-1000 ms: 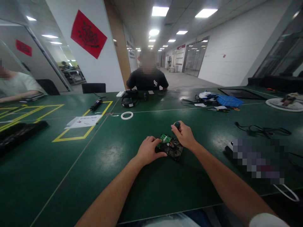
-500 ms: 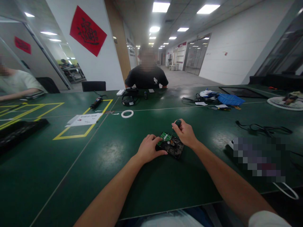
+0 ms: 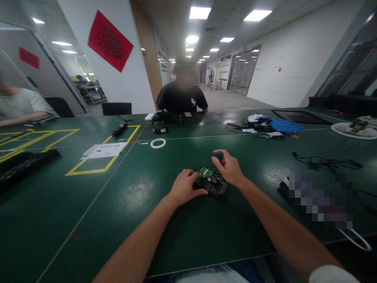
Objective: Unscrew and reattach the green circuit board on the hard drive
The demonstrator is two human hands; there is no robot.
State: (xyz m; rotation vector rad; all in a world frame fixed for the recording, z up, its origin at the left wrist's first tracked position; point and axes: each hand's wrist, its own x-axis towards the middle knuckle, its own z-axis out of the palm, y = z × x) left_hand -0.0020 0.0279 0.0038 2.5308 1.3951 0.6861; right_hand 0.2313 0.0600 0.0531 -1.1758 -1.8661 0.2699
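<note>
A black hard drive (image 3: 214, 184) with a small green circuit board (image 3: 205, 171) at its far left corner lies on the green table (image 3: 129, 196) in front of me. My left hand (image 3: 184, 187) grips the drive's left edge, fingers curled over it. My right hand (image 3: 229, 168) is closed around the dark round handle of a screwdriver (image 3: 219, 155), held upright with its tip down on the drive near the board.
A person in a black shirt (image 3: 182, 98) sits across the table; another person's arm (image 3: 22, 116) rests at far left. A white tape ring (image 3: 158, 143), a paper sheet (image 3: 103, 151), a blue tray (image 3: 285, 125), black cables (image 3: 324, 162) and a dark keyboard (image 3: 23, 163) lie around.
My fingers have shifted slightly on the screwdriver handle, as in turning it. The drive and my left hand stay in place.
</note>
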